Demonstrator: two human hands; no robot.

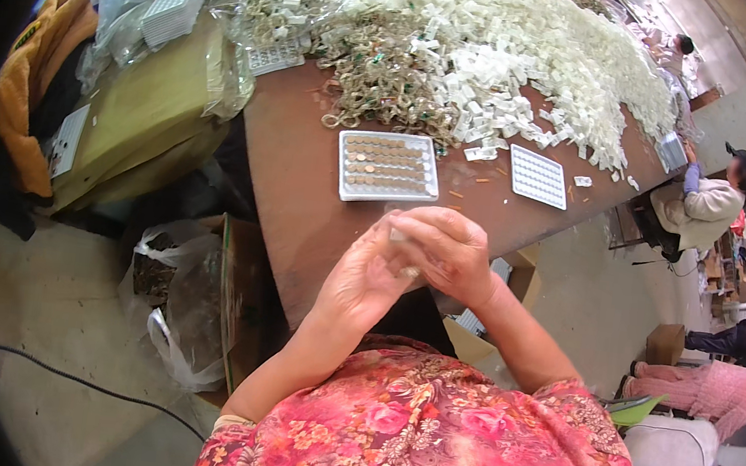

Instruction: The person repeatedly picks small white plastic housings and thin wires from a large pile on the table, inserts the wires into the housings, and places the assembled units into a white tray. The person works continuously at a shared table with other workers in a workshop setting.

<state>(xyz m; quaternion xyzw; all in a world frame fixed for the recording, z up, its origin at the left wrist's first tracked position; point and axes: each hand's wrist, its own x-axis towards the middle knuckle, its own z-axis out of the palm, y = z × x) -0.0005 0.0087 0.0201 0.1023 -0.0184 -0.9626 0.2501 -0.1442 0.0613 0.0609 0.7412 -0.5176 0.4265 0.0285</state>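
My left hand [355, 282] and my right hand [452, 253] meet above the table's near edge, their fingers bent and closed together. A small white piece [398, 234] shows at the fingertips of my left hand. What the right fingers pinch is mostly hidden and blurred. Just beyond the hands lies a white tray [340, 167] with rows of round, brownish pieces in its slots. Farther right on the brown table [290, 196] is a second white tray [538, 197], its rows showing pale slots.
A big heap of small white pieces [560, 43] covers the table's far side, beside a tangled brownish pile [382, 68]. Stacked white trays [173, 12] rest on a yellowish covered box [150, 129] at left. A plastic bag [187, 331] stands below. Another person [707, 211] works at right.
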